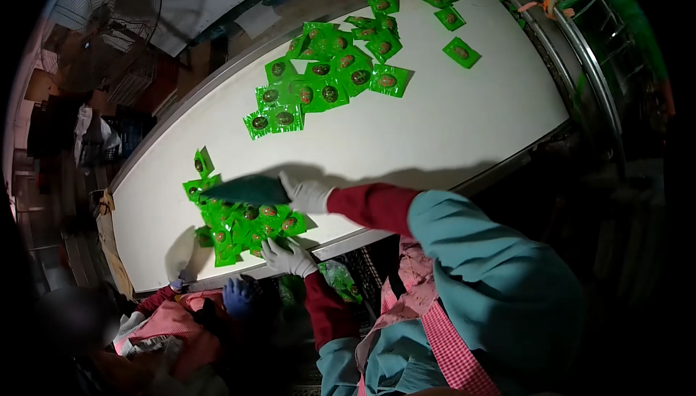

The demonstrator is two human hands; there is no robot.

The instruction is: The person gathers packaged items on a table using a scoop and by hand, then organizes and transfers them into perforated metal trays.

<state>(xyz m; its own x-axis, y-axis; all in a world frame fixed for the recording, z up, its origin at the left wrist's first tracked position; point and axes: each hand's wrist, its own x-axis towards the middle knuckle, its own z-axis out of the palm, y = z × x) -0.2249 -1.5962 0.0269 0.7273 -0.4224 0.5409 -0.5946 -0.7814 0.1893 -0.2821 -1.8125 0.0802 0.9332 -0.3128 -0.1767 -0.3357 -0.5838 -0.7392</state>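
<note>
My right hand (308,194), in a white glove, grips the end of a dark green flat scraper-like piece (250,189). The piece reaches left over a cluster of bright green packets (250,213), hiding some of them. Each packet shows a dark or reddish oval on its face. My left hand (288,257), also white-gloved, is at the near edge of this cluster with its fingers apart, touching or almost touching the lowest packets. All of this is on a white tabletop (435,128).
A larger spread of green packets (319,81) lies farther up the table, with a few loose packets (462,52) at upper right. A co-worker's blue-gloved hand (237,297) is at the near left edge. Metal rails (580,41) run along the right; a fan (101,19) stands upper left.
</note>
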